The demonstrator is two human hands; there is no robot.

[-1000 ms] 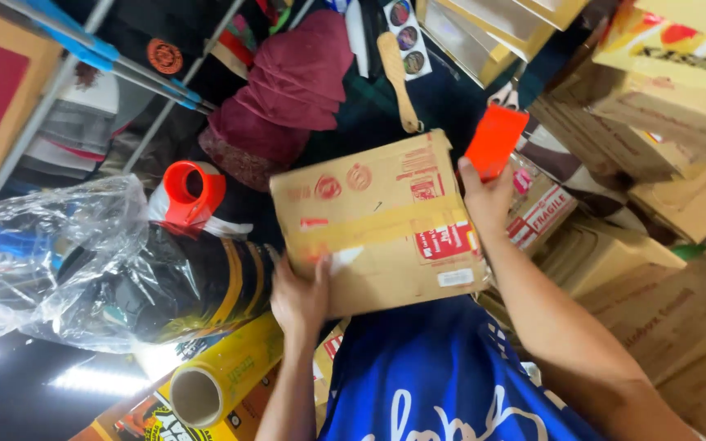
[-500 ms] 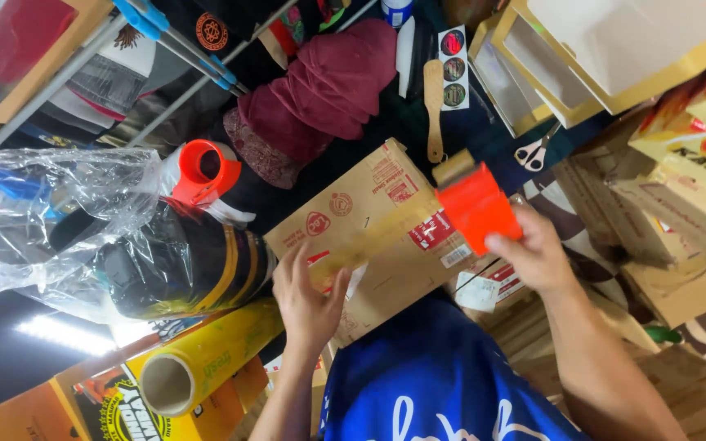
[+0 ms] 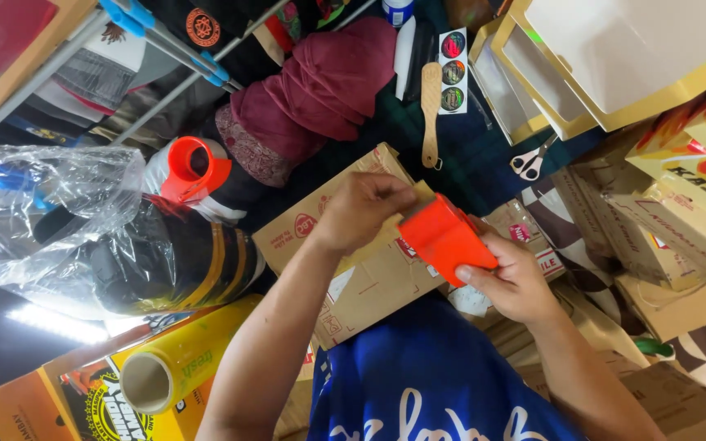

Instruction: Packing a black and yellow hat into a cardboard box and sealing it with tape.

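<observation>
A brown cardboard box (image 3: 369, 282) with red printing rests against my blue shirt in the middle of the head view. My right hand (image 3: 512, 282) grips an orange tape dispenser (image 3: 444, 237) just above the box's top edge. My left hand (image 3: 361, 208) pinches at the dispenser's front end, fingers closed on what looks like the tape's loose end, right over the box. Both forearms reach up from the bottom of the frame.
A second orange tape dispenser (image 3: 189, 170) lies at the left beside clear plastic wrap (image 3: 51, 212). A yellow roll of film (image 3: 177, 367) sits lower left. Scissors (image 3: 530, 161), a wooden brush (image 3: 431, 110), maroon cloth (image 3: 320, 90) and stacked cardboard boxes (image 3: 680, 220) crowd the top and right.
My right hand brought the orange dispenser down from the box's upper right corner to its middle. My left hand left the box's lower edge and came up to the dispenser.
</observation>
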